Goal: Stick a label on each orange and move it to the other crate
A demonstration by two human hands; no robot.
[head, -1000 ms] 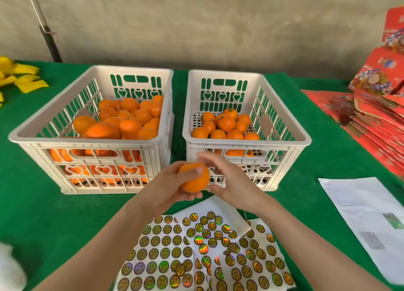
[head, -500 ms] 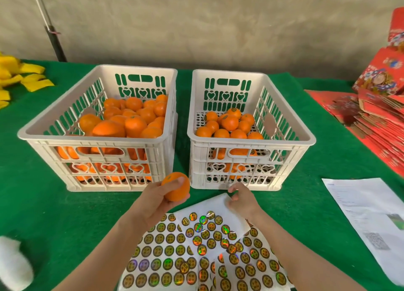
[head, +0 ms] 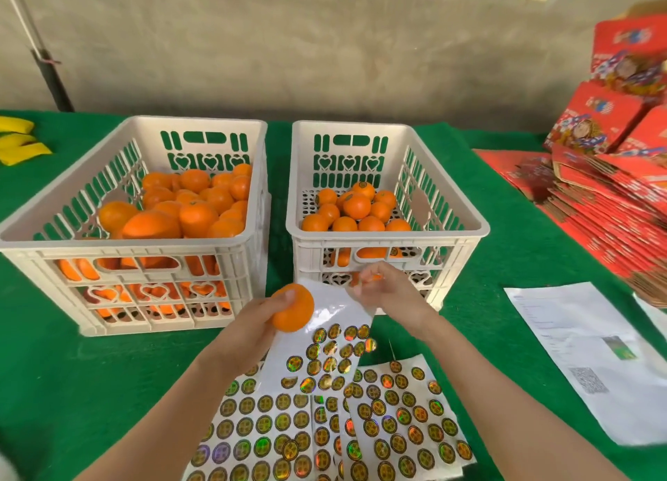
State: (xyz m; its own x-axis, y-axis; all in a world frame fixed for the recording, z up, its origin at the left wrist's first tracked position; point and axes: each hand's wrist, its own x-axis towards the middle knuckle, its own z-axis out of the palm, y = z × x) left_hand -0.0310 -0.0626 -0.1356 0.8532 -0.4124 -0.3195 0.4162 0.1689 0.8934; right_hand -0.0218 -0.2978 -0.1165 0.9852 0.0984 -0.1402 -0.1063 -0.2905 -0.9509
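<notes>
In front of two white crates, over the green desk [head: 72,372], the left hand [head: 252,330] is holding one orange [head: 294,311], its grip curling round the fruit. The right hand [head: 386,293] is pinching the upper edge of a label sheet [head: 326,321], its grip narrow, keeping that end raised just beside the orange. The left crate [head: 126,243] is sitting heaped with fruit; the right crate [head: 389,235] is carrying fewer. The other sheets [head: 397,419] are lying flat under the wrists.

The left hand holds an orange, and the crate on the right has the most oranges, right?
Not quite. The left hand does hold an orange, but the left crate has the most; the right crate holds only a small heap. The head view shows it.
</notes>
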